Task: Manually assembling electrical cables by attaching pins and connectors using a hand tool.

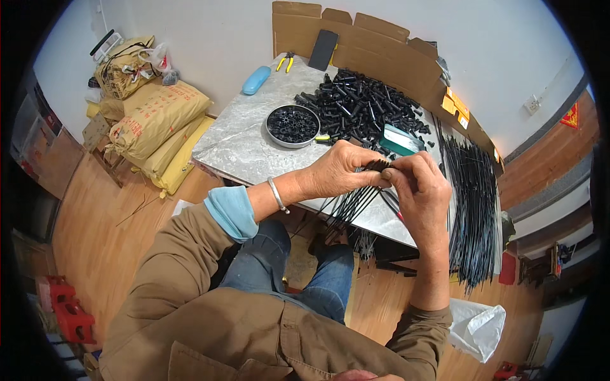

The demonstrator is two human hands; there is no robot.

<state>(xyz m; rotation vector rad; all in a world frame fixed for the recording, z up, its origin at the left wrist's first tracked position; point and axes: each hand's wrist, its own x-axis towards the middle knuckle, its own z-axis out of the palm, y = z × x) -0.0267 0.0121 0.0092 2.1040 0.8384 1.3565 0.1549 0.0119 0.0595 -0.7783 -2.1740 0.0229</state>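
Observation:
My left hand (340,168) is closed around a bundle of thin black rods (354,206), which fans down toward my knees over the table's front edge. My right hand (420,181) meets it at the bundle's upper end, thumb and fingers pinched together. Whatever small thing those fingertips hold is hidden. Just beyond my hands lies a green open-topped box (401,140). A round metal bowl (293,145) full of small black parts stands to the left of it. Behind is a heap of short black tubular pieces (365,105).
More long black rods (473,209) lie along the table's right side, overhanging the front. Yellow-handled pliers (286,61), a blue case (256,80) and a dark phone-like slab (324,50) sit at the back. A cardboard screen (381,54) borders the marbled table (229,133). Stacked sacks (155,127) stand left.

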